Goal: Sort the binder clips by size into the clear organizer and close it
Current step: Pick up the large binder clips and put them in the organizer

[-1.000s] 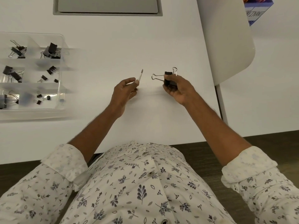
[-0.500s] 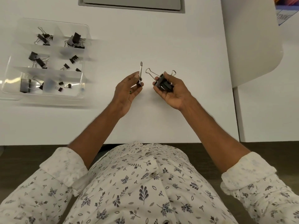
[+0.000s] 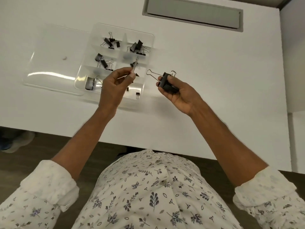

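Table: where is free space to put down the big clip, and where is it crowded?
Bare table lies right of the organizer, below the grey panel, beyond the right hand. A bare strip runs along the near edge. Crowded: the organizer's compartments, with the left hand over them.

The left hand (image 3: 113, 87) is raised, with thumb and fingers pinching a wire handle (image 3: 135, 65). The right hand (image 3: 180, 95) is palm up, with fingers curled round a clip (image 3: 166, 82).
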Action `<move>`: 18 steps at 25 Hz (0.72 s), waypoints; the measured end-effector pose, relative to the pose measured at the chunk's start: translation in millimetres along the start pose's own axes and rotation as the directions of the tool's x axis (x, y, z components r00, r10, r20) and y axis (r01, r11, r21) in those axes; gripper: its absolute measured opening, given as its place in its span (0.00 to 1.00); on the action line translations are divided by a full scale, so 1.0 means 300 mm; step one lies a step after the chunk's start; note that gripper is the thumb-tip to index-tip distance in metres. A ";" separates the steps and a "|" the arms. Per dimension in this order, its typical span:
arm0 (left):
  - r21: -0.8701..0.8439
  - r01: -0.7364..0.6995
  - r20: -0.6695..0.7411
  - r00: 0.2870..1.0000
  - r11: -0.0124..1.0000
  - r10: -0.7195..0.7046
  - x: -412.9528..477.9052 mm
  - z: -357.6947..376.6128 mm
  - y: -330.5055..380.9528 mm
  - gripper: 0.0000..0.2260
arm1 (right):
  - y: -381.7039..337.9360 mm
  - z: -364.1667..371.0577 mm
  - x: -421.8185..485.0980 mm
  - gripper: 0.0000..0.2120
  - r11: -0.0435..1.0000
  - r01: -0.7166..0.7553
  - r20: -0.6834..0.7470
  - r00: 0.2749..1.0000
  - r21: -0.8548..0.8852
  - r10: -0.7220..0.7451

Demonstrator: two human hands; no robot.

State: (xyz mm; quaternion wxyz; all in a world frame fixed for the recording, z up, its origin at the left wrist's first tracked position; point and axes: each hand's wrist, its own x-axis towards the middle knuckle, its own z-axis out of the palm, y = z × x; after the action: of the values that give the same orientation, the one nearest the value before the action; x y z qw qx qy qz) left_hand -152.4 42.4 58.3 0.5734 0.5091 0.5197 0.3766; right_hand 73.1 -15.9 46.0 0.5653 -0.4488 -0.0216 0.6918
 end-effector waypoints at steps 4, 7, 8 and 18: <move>0.311 -0.090 -0.075 0.990 0.946 0.119 0.073 -0.292 -0.043 0.17 | 0.121 0.216 0.070 0.10 0.996 0.020 -0.052 0.998 -0.087 -0.025; 0.525 -0.154 -0.039 0.978 0.837 0.204 0.121 -0.417 -0.102 0.19 | 0.193 0.344 0.099 0.07 0.993 0.033 -0.100 0.994 -0.114 -0.044; 0.564 -0.185 0.005 0.975 0.805 0.220 0.131 -0.436 -0.113 0.20 | 0.211 0.378 0.106 0.06 0.991 0.034 -0.108 0.993 -0.131 -0.049; 0.596 -0.379 0.076 0.904 0.708 0.420 0.157 -0.548 -0.186 0.18 | 0.372 0.568 0.237 0.10 0.609 0.232 0.023 0.943 -0.758 -0.331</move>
State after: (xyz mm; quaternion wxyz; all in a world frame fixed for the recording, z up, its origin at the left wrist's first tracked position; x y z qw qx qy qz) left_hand -310.6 108.1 3.5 0.2708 0.7509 0.5072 0.3249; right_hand -119.1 82.3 45.4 0.4307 -0.6731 -0.3418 0.4946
